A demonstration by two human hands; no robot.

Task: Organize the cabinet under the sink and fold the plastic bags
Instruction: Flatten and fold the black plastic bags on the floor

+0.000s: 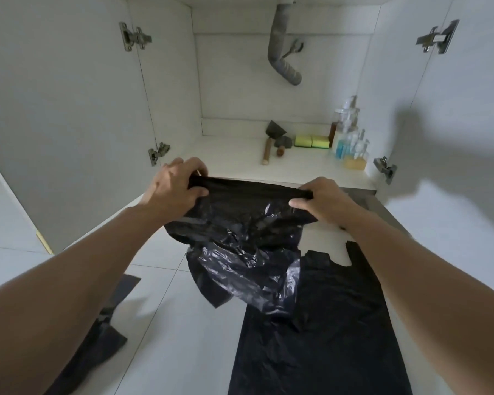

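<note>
A crumpled black plastic bag (240, 240) hangs in the air in front of the open under-sink cabinet (234, 161). My left hand (174, 186) grips its top edge at the left end and my right hand (320, 199) pinches the same edge at the right end, stretching it between them. Below it a second black bag (325, 332) lies flat on the white tiled floor, handles toward the cabinet. A third black bag (97, 337) lies on the floor at the lower left, partly hidden by my left forearm.
On the cabinet floor stand a scraper with a wooden handle (271, 143), a grey stone-like lump (284, 142), two yellow-green sponges (311, 141) and several pump bottles (351, 141) at the right. A grey drain hose (283, 52) hangs above. Both cabinet doors (69, 109) stand open.
</note>
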